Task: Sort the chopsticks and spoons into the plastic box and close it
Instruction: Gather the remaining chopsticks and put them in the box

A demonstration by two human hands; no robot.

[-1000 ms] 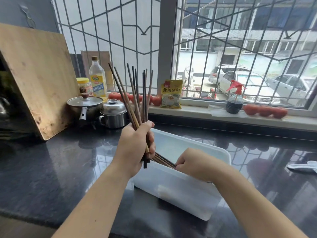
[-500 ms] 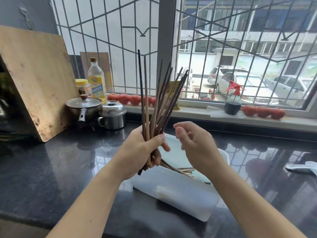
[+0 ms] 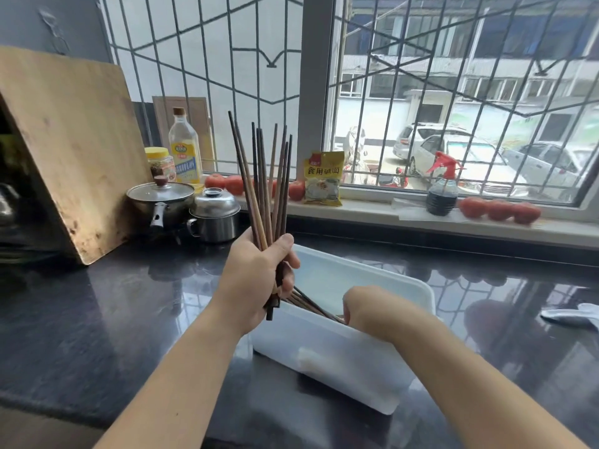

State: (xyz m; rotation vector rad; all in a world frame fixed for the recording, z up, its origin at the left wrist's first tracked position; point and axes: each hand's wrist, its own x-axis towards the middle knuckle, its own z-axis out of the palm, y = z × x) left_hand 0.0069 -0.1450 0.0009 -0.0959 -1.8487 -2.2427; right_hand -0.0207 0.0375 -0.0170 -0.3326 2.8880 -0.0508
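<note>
My left hand (image 3: 256, 280) is closed around a bundle of several dark wooden chopsticks (image 3: 265, 183), held upright and fanned out above the left end of the white plastic box (image 3: 340, 361). The box stands open on the black counter, with no lid on it. More chopsticks (image 3: 308, 303) lie slanted inside it. My right hand (image 3: 379, 312) reaches down into the box at the lower ends of those chopsticks. Its fingertips are hidden behind the box wall, so its grip is unclear. No spoons show.
A wooden cutting board (image 3: 64, 140) leans at the left, with a lidded pan (image 3: 160, 202) and a steel pot (image 3: 215, 215) beside it. The sill holds an oil bottle (image 3: 184, 147), a yellow packet (image 3: 324, 179), a spray bottle (image 3: 441, 189) and tomatoes (image 3: 499, 209). A white object (image 3: 573, 315) lies far right.
My right hand, raised and open beside the bundle half a second ago, has dropped back into the box. The bundle in my left hand has swung from leaning right to nearly upright.
</note>
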